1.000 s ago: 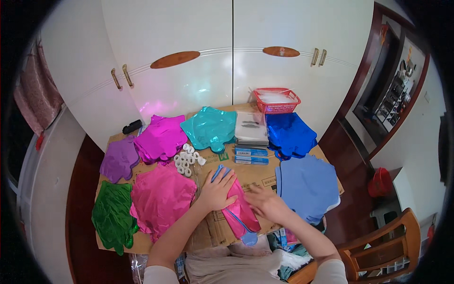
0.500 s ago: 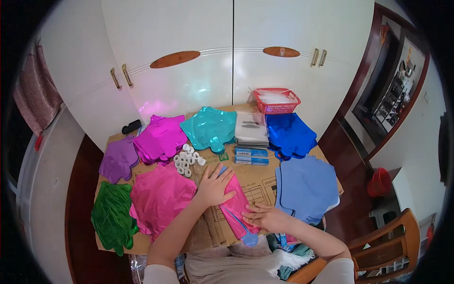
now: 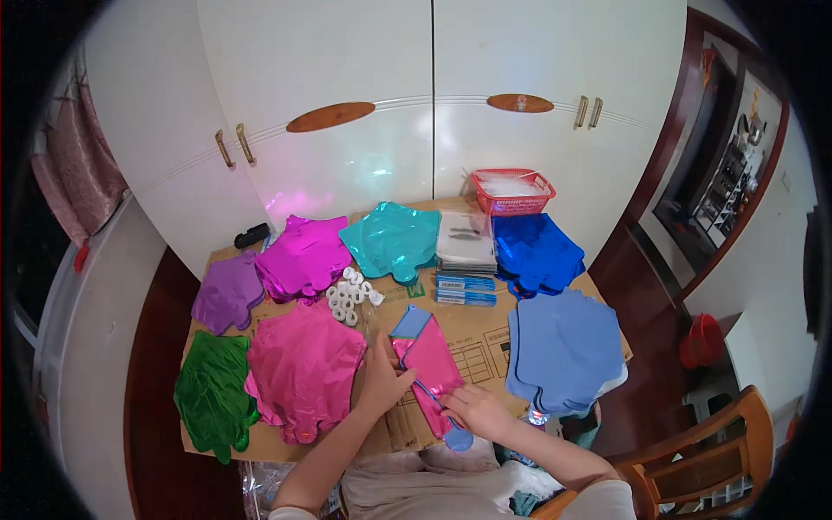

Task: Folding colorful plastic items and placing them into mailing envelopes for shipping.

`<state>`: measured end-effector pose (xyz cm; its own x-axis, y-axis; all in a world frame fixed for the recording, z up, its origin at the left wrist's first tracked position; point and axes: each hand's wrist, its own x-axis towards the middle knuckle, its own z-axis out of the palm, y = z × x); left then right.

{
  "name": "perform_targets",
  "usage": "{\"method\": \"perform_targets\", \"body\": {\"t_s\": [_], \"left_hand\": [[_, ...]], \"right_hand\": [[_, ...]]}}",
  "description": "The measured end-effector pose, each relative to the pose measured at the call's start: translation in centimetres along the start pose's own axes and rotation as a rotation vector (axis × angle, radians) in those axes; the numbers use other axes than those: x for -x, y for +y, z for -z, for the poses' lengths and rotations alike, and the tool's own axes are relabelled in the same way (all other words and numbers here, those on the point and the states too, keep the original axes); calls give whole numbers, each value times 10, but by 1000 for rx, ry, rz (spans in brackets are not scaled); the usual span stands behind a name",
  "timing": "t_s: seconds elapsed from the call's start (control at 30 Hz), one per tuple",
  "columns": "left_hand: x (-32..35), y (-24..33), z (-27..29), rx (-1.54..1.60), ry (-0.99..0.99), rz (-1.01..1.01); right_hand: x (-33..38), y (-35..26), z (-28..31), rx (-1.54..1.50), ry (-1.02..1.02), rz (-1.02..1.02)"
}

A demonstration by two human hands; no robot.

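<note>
folded foil: front middle of counter | rings: behind folded foil, leftward | packets: before sheet stack | basket: behind sheet stack, rightward | right-hand pile: right of folded foil | chair: right of counter

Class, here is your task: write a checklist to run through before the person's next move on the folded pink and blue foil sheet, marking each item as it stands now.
1. Folded pink and blue foil sheet lies on the brown cardboard: ok.
2. Right hand is on the sheet's lower part: ok.
3. Left hand is pressing the sheet's left edge: cannot tell; it is at that edge, but pressure does not show.
4. Pink covers the blue completely: not ok; blue shows at the top end and on the rounded blue tab at the bottom.
5. Small white ring-shaped pieces are clear of the sheet: ok.
</note>
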<state>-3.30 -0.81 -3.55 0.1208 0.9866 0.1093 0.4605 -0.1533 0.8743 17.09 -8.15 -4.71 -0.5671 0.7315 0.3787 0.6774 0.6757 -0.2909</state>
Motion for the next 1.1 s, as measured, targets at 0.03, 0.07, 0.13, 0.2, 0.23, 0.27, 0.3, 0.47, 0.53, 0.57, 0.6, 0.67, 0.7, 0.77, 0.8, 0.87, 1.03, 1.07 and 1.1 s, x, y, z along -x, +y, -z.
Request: {"method": "perform_targets", "body": {"t_s": [0.03, 0.07, 0.13, 0.2, 0.23, 0.27, 0.3, 0.47, 0.53, 0.57, 0.6, 0.67, 0.7, 0.77, 0.8, 0.87, 1.03, 1.07, 1.1], "left_hand": [[0, 4, 1, 9, -24, 57], [-1, 10, 3, -33, -31, 76], [-4, 23, 6, -113, -49, 107], [-9, 13, 1, -238, -96, 73], [-10, 8, -1, -300, -117, 57], [-9, 4, -1, -322, -164, 52], [-9, 4, -1, -343, -215, 46], [-6, -10, -3, -363, -179, -27], [-4, -9, -1, -403, -135, -73], [-3, -7, -1, -407, -125, -96], [-2, -5, 0, -412, -114, -116], [-2, -8, -1, -435, -116, -164], [-3, -12, -2, -452, -131, -190], [-3, -17, -4, -479, -129, -250], [-2, -15, -4, -487, -115, -286], [-1, -17, -5, -511, -89, -366], [5, -11, -2, -516, -121, -473], [4, -17, -4, -488, -119, -492], [2, -23, -5, -460, -116, -512]], "right_hand": [[-2, -3, 4, -2, 21, -6], [-2, -5, 6, -3, 42, -13], [-1, -3, 4, -14, 40, 5], [-1, -2, 2, -27, 33, 14], [-1, -2, 2, -34, 26, 15], [-1, -2, 2, -42, 20, 16], [0, -1, 3, -56, 3, 1], [-1, 5, -1, -79, 77, -50], [0, 8, -4, -77, 41, -68], [0, 8, -5, -76, 23, -77], [0, 9, -4, -71, 11, -73], [-3, 9, 0, -60, -12, -65], [-4, 9, 2, -56, -20, -60], [-6, 10, 4, -50, -36, -51], [-6, 9, 5, -39, -40, -61], [-6, 8, 7, -18, -46, -80], [-5, 7, 7, -2, 2, -116], [-4, 8, 6, 8, 9, -114], [-5, 7, 7, 9, 11, -110]]}}
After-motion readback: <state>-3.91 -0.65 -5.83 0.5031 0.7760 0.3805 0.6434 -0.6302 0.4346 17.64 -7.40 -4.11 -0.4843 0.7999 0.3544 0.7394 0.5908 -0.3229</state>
